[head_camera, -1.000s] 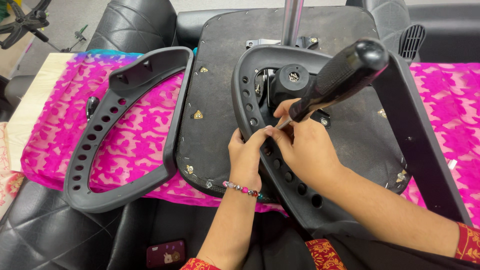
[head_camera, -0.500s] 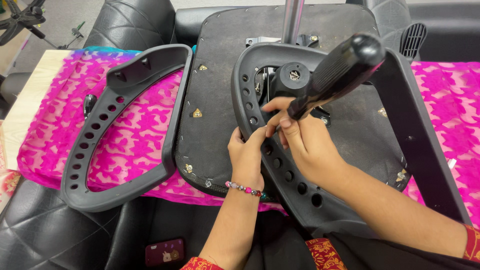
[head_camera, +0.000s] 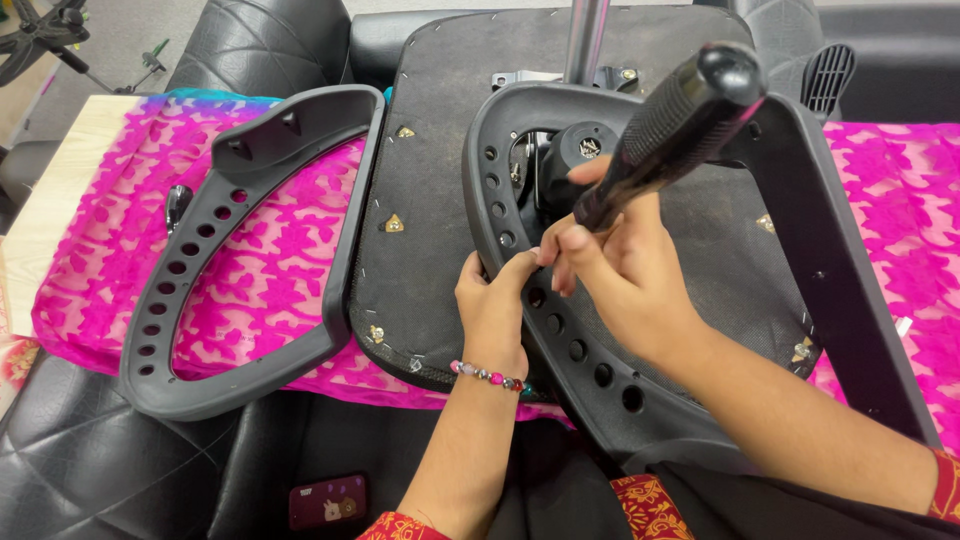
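The opening of the mounted armrest (head_camera: 640, 390) is crowded: the left hand (head_camera: 495, 310) grips its inner rim, the right hand (head_camera: 625, 275) with its black tool handle (head_camera: 675, 120) fills the middle, and the black knob (head_camera: 580, 150) and metal post (head_camera: 588, 40) block the far end. Between this armrest and the loose armrest (head_camera: 235, 260) on the left, a bare strip of the seat underside (head_camera: 420, 160) gives open passage, broken only by small metal brackets. Far right, the pink cloth (head_camera: 900, 220) lies open beyond the armrest's right bar.
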